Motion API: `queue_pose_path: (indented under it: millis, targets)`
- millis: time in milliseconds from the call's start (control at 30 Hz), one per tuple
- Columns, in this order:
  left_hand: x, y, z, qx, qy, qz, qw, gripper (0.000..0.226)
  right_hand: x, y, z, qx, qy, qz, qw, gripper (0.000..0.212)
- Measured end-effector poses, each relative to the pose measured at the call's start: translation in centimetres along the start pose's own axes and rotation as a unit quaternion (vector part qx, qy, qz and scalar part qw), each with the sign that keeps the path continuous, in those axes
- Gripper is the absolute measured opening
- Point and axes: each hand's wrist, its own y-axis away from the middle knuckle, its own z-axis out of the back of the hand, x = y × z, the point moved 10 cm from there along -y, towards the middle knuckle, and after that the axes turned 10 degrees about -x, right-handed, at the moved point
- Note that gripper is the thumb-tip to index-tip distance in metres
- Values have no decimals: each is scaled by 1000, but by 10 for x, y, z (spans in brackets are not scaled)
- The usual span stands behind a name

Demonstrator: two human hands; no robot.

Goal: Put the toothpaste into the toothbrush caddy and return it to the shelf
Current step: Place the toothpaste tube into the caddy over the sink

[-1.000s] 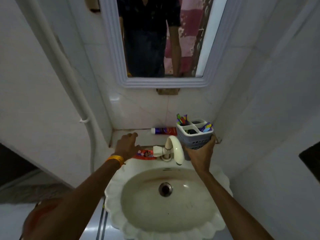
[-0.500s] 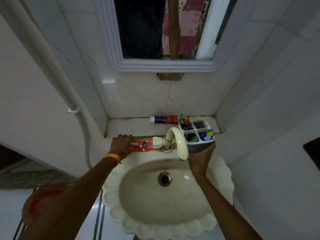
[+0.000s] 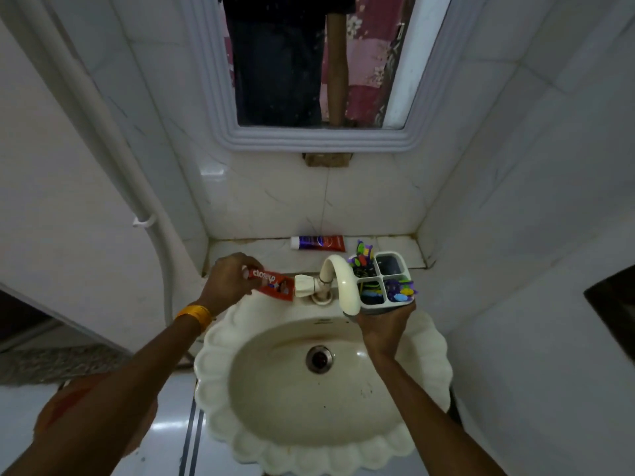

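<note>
The red toothpaste (image 3: 273,282) lies flat at the sink's back edge, just left of the tap (image 3: 338,281), its far end reaching the tap's white handle. White lettering on it reads roughly "closeup", though the last letters are smeared and the small picture below the name is too blurred to make out. The left hand (image 3: 229,283) has fingers curled over the tube's left end, thumb underneath, pinching it; whether the tube is lifted clear of the rim I cannot tell. The wrist wears a yellow band (image 3: 194,315). Right of the tap, the right hand (image 3: 385,321) cups the caddy (image 3: 391,285) from below, fingers wrapped around its grey base, holding it upright over the sink's (image 3: 429,365) right rim. The caddy's white top is split in four: the back-left and front-right compartments hold colourful brush heads, the front-left something blue and yellow that is partly hidden behind the spout, the back-right looks dark and I cannot see into it. Behind the tap, on the marble shelf (image 3: 247,252), a second tube (image 3: 318,243), purple and red with a white cap, lies against the wall; its print is unreadable. Above, the mirror (image 3: 319,139) is cut off at the top, showing only dark clothing and an arm.
</note>
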Motion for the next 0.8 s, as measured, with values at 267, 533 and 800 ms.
queue_pose_path:
  millis: [267,533,800]
  targets:
    - [-98,-26,86,-167,97,-60,979,27,-10,-4,-3,6,-24,-17,1000,126]
    - [-233,-31,38,-59,88,-229,968,29,-8,-6,-1,-2,-24,13,1000,121]
    - [-269,-38,-69,85,-57,-291,951,36,-9,-8,-1,-14,2,21,1000,123]
